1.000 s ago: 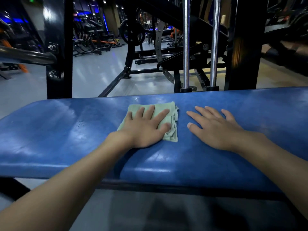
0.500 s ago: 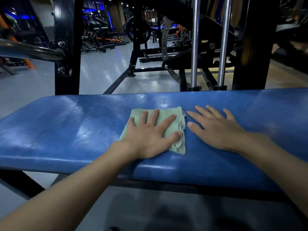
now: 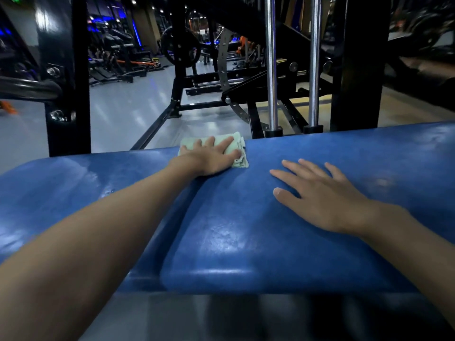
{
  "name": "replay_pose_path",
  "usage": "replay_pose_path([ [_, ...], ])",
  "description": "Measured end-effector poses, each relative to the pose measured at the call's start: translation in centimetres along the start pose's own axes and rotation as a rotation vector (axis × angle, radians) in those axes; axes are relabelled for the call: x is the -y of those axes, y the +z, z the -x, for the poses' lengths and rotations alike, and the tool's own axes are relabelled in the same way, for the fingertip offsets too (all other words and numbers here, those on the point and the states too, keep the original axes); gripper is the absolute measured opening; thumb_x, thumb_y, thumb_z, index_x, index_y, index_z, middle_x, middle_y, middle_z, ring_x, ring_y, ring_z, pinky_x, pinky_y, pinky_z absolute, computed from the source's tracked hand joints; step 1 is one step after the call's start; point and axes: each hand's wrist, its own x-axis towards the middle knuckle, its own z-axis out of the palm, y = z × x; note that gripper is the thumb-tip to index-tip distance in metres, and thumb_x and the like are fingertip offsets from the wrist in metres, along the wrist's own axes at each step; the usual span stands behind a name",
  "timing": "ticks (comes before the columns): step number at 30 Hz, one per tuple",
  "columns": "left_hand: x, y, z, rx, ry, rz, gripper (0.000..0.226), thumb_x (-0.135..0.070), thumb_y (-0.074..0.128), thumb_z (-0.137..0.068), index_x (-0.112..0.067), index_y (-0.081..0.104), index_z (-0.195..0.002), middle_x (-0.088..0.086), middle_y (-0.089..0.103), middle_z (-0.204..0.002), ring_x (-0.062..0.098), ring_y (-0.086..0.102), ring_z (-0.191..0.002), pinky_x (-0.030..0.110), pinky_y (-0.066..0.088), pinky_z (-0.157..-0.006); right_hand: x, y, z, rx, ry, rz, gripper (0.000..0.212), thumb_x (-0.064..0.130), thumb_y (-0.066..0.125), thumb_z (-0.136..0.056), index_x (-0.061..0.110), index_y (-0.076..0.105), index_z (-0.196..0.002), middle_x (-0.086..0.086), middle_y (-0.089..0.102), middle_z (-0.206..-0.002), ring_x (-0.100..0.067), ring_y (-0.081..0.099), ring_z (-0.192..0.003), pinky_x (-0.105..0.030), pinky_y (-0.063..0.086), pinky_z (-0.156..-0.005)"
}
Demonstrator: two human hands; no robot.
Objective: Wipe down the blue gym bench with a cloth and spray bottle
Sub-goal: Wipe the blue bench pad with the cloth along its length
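My left grip (image 3: pixel 214 158) lay flat on the pale green cloth (image 3: pixel 238 142), fingers straight and spread. It pressed the cloth down at the far edge of the blue surface (image 3: pixel 246 230), a little left of the middle. The cloth was folded and bunched, and its right corner stuck out beside my thumb. My right grip (image 3: pixel 325 195) rested palm down on the bare padding with its fingers straight and apart, holding nothing. It sat nearer to me and to the right of the cloth, not touching it. A seam (image 3: pixel 183 225) between two pads ran near to far beside my left forearm. Beyond the surface stood two shiny steel rods (image 3: pixel 270 70) and, far left, a black upright post (image 3: pixel 66 82) on the grey floor (image 3: pixel 123 114).
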Motion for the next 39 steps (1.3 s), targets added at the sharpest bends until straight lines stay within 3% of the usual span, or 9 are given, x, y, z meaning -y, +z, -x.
replay_pose_path([
  [7,0.1,2.3,9.3,-0.030,0.119,-0.058,0.070,-0.080,0.011,-0.087,-0.056,-0.002,-0.151,-0.004,-0.001,-0.167,0.029,-0.002,-0.153,0.060,0.001,-0.118,0.4,-0.1,0.1,-0.006,0.043,0.005,0.062,0.064,0.013,-0.093,0.048,0.012,-0.153,0.019,0.002,-0.163,-0.005,-0.004,-0.150,-0.044,-0.004,-0.121],
  [11,0.1,3.5,16.7,-0.073,0.172,-0.086,0.078,-0.081,0.001,-0.076,-0.057,-0.005,-0.150,-0.003,-0.001,-0.167,0.030,0.001,-0.152,0.060,0.005,-0.117,0.7,-0.5,0.4,0.026,0.043,0.057,0.059,0.061,0.015,-0.098,0.045,0.011,-0.154,0.016,0.003,-0.164,-0.009,-0.001,-0.151,-0.048,-0.001,-0.121],
  [16,0.6,4.2,21.5,-0.096,0.186,-0.082,0.082,-0.082,-0.013,-0.068,-0.059,-0.015,-0.146,-0.003,-0.008,-0.167,0.029,-0.006,-0.153,0.058,0.001,-0.119,2.1,-1.3,-0.3,-0.041,0.050,0.008,0.055,0.055,0.025,-0.100,0.039,0.025,-0.153,0.009,0.015,-0.164,-0.014,0.007,-0.151,-0.051,0.003,-0.120],
  [22,0.9,3.2,16.1,-0.054,0.159,-0.059,0.077,-0.084,-0.001,-0.072,-0.062,-0.007,-0.146,-0.007,-0.003,-0.167,0.026,0.001,-0.152,0.060,0.004,-0.118,2.7,0.3,-0.2,0.035,0.020,0.028,0.060,0.062,0.013,-0.098,0.043,0.007,-0.155,0.015,-0.002,-0.164,-0.011,-0.008,-0.151,-0.051,-0.005,-0.120],
  [26,1.5,2.1,9.0,-0.023,0.114,-0.047,0.065,-0.080,0.014,-0.088,-0.061,-0.002,-0.148,-0.004,-0.003,-0.167,0.028,-0.001,-0.153,0.060,0.001,-0.118,2.7,0.5,-0.4,0.013,0.018,0.041,0.059,0.061,0.012,-0.097,0.045,0.007,-0.154,0.016,-0.004,-0.164,-0.010,-0.009,-0.150,-0.050,-0.006,-0.120],
  [32,2.3,0.2,-0.3,-0.006,0.043,-0.015,0.069,-0.081,0.015,-0.086,-0.059,0.002,-0.149,-0.002,0.003,-0.168,0.031,0.004,-0.153,0.066,0.003,-0.116,2.6,0.7,-0.5,-0.005,0.010,0.039,0.058,0.060,0.012,-0.096,0.046,0.007,-0.153,0.015,-0.003,-0.164,-0.010,-0.009,-0.150,-0.051,-0.004,-0.120],
  [39,2.0,0.9,2.0,-0.014,0.052,-0.043,0.068,-0.079,0.012,-0.089,-0.056,-0.001,-0.151,-0.002,-0.001,-0.168,0.030,0.001,-0.153,0.060,0.000,-0.118,2.7,0.6,-0.4,-0.003,0.013,0.028,0.059,0.060,0.012,-0.096,0.046,0.007,-0.153,0.015,-0.003,-0.164,-0.010,-0.009,-0.150,-0.050,-0.005,-0.120],
])
